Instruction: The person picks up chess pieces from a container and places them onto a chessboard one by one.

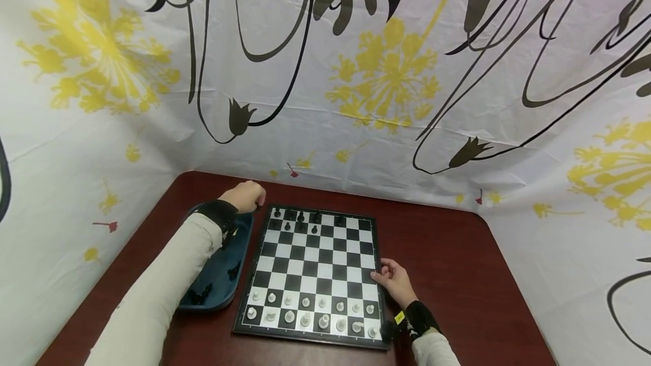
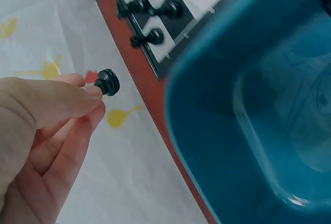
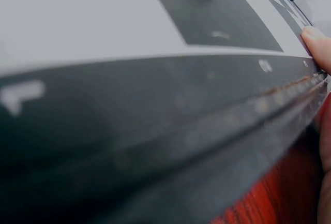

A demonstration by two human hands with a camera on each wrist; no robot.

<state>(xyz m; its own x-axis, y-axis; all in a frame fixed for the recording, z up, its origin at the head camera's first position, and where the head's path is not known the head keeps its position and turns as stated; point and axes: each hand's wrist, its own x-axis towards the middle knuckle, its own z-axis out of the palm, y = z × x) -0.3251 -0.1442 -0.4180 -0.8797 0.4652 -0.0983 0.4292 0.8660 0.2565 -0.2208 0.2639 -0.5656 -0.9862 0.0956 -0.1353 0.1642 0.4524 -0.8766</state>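
Observation:
My left hand point(image 1: 245, 195) is above the far end of the blue tray, near the board's far left corner. Between thumb and fingertips it pinches a black chess piece point(image 2: 108, 82), its round base showing; the rest is covered by the fingers. The chessboard point(image 1: 310, 253) lies flat on the table. At its right edge my right hand point(image 1: 395, 282) grips the rim, the thumb point(image 3: 316, 42) on top and the other fingers at the side. White chess pieces point(image 1: 306, 318) fill the two near rows. Several black chess pieces point(image 1: 301, 216) stand at the far left of the board.
To the board's left sits the blue tray point(image 1: 243, 253), with dark chess pieces point(image 1: 200, 294) lying in it, partly hidden by the left arm. The dark red table point(image 1: 437, 242) meets patterned white cloth point(image 1: 305, 146) at its back and sides.

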